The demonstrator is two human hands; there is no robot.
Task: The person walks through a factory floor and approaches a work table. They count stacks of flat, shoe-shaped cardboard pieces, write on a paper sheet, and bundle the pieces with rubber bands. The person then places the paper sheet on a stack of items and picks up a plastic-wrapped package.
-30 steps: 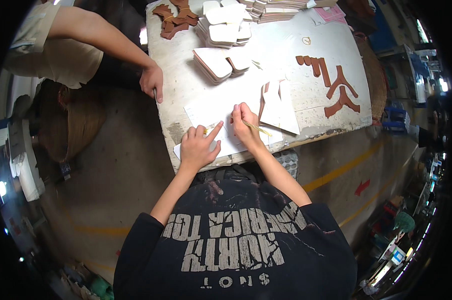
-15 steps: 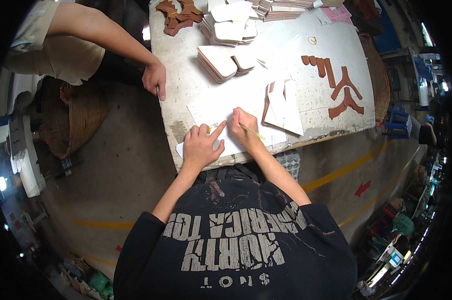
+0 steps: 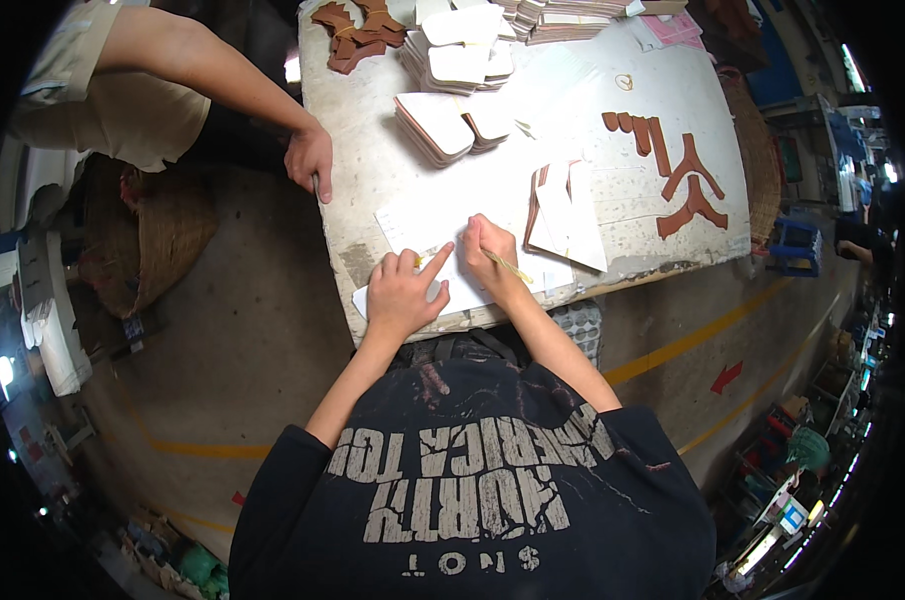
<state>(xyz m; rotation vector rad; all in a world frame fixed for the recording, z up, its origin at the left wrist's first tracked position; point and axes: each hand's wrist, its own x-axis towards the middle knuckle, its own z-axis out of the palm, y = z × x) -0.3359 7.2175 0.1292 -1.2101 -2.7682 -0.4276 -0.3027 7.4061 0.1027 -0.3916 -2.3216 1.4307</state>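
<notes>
At the near edge of the worn, pale grey worktable [image 3: 373, 180], the step in hand looks like marking or tracing on a flat white sheet of paper or thin card [image 3: 443, 225] that lies at the table's front, just ahead of the person's chest. Off to the left, a co-worker's hand [image 3: 310, 158] rests on the table's left edge, apart from this work. The left hand [image 3: 401, 292] lies flat on the sheet, forefinger stretched out and pinning it, holding nothing. Just beside it, the right hand [image 3: 488, 245] is closed around a slim yellow pencil-like stick [image 3: 508, 267], its tip hidden under the fingers, so whether it touches the sheet cannot be told. As a judgement, the next stroke calls for the left hand to keep the sheet from sliding while the stick follows its line steadily.

Right of the hands lies a small heap of white cut pieces with brown edges [image 3: 563, 210], and farther right some flat reddish-brown leather shapes [image 3: 683, 180]. Stacks of cream rounded cut pieces [image 3: 453, 110] sit toward the table's far side. A woven basket [image 3: 168, 235] stands on the grey concrete floor [image 3: 263, 330] at left; yellow floor lines [image 3: 693, 340] and a red arrow run at right.
</notes>
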